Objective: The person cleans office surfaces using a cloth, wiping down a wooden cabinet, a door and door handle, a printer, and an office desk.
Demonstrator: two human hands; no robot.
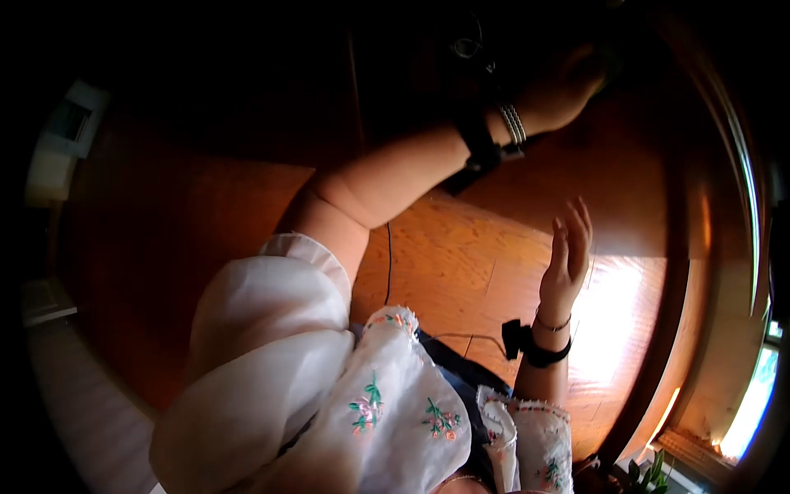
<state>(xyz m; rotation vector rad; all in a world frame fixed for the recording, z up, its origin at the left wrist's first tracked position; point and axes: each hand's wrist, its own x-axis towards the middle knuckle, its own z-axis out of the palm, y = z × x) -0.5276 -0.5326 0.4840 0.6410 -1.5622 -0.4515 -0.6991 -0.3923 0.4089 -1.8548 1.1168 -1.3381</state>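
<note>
My left hand (pixel 568 90) reaches far out to the upper right, its wrist wearing a silver bracelet (pixel 512 123) and a black band (pixel 477 140). Its fingers look curled in deep shade around something dark and greenish (pixel 611 64), too dim to name. Lower down on the right, my right hand (pixel 568 259) is raised with its fingers stretched out and holds nothing. A thin bracelet (pixel 553 325) and a black strap with a small box (pixel 535 350) circle that wrist. Beneath both arms lies a brown wooden surface (pixel 444 255).
A thin dark cable (pixel 388 263) crosses the wood. Bright light (pixel 609 321) glares beside my right hand. A window (pixel 753 403) and a green plant (pixel 650 476) are at the lower right. Pale objects (pixel 74 123) stand at the left edge. Much of the top is black.
</note>
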